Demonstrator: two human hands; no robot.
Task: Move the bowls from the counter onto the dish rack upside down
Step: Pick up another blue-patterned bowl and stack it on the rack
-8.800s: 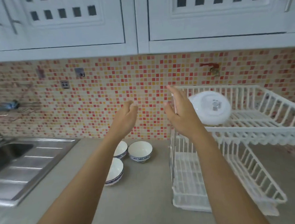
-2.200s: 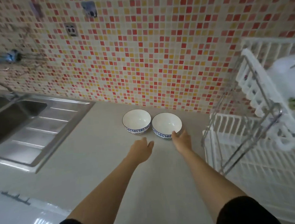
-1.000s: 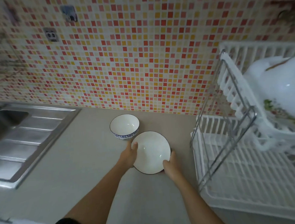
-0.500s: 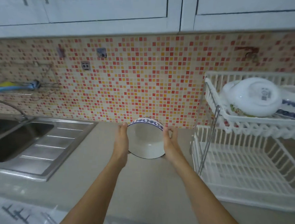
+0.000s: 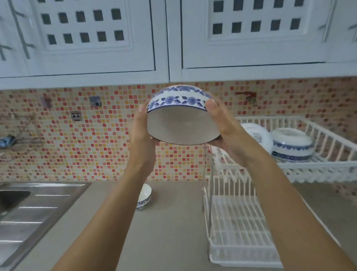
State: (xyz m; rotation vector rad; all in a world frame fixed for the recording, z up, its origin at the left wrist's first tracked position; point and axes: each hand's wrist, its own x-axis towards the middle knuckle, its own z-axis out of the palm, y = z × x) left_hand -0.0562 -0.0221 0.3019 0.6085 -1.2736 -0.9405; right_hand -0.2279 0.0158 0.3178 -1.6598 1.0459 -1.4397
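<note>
Both forearms are bare to the frame's edge; left hand (image 5: 141,128) and right hand (image 5: 224,125) seemingly wear no rings.

- Blue-patterned white bowl (image 5: 180,116) held mid-air, tipped mouth toward the camera, nearly inverted
- Second bowl (image 5: 144,196) upright on the tabletop, centre
- Inverted bowl (image 5: 291,145) on the white dish rack (image 5: 328,165), upper tier, right

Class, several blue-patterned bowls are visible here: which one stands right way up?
The small blue-patterned white bowl on the grey counter, partly behind the left forearm. The held one and those on the rack are inverted.
</note>
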